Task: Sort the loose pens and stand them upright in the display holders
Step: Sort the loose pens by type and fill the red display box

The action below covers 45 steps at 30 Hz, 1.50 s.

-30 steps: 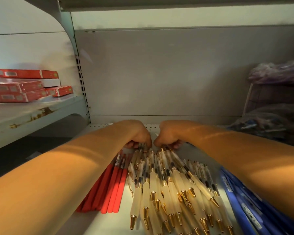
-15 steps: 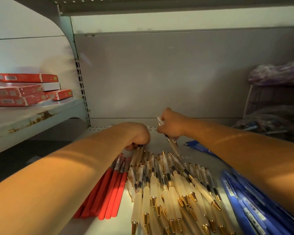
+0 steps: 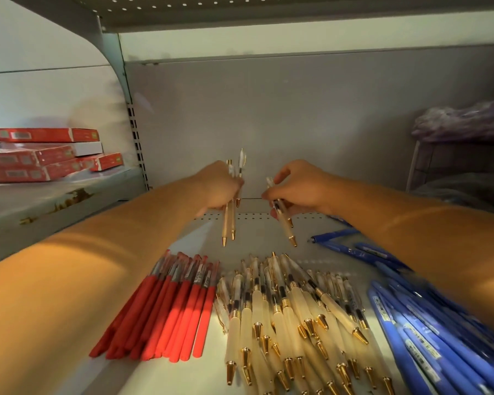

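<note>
Grey shelf (image 3: 257,235) at mid-frame carried cream pens (image 3: 283,309) between red pens (image 3: 169,309) and blue pens (image 3: 425,337), while above it the left hand (image 3: 220,186) gripped a few and the right hand (image 3: 300,186) pinched two, light, stiff, slick barrels probably best held mid-barrel.

We have three pen piles side by side on the shelf (image 3: 254,232): left pile (image 3: 169,309), middle pile (image 3: 291,315), right pile (image 3: 428,337). Boxes (image 3: 40,155) on side shelf (image 3: 54,195), far left.

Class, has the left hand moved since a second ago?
Yes. The left hand has lifted up off the cream pen pile, gripping several pens.
</note>
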Tool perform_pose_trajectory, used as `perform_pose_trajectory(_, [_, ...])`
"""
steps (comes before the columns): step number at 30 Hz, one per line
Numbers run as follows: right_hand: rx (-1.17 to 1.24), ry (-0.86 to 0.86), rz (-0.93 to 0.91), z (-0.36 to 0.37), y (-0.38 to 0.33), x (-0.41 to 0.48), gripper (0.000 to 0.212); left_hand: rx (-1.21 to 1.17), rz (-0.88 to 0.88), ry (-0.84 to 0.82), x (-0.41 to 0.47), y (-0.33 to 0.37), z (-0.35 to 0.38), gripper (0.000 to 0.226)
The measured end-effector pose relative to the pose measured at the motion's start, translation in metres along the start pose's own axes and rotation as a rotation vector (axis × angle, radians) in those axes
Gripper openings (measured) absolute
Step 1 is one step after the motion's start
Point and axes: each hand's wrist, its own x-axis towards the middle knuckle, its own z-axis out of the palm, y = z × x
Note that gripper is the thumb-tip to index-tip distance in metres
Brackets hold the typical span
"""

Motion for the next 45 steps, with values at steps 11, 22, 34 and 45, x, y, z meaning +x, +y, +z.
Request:
perform_pose_trajectory(11, [-0.398,-0.12,0.063,0.007,-0.012,-0.063,0.016,-0.129,-0.266,-0.408,-0.073,0.011,0.001,0.004])
perform_pose_trajectory(22, [-0.462,-0.106,0.065,0.026,0.002,-0.111,0.02,-0.097,-0.244,-0.306,-0.113,-0.002,0.026,0.022])
perform_pose_trajectory(34, [-0.853,-0.479,-0.2,-0.008,0.024,-0.173,0.065,0.265,0.05,-0.155,-0.142,-0.003,0.018,0.039])
perform_pose_trajectory(45, [-0.927,-0.484,-0.229,-0.017,0.039,-0.19,0.119,0.671,0.307,-0.43,-0.169,-0.025,0.015,0.118])
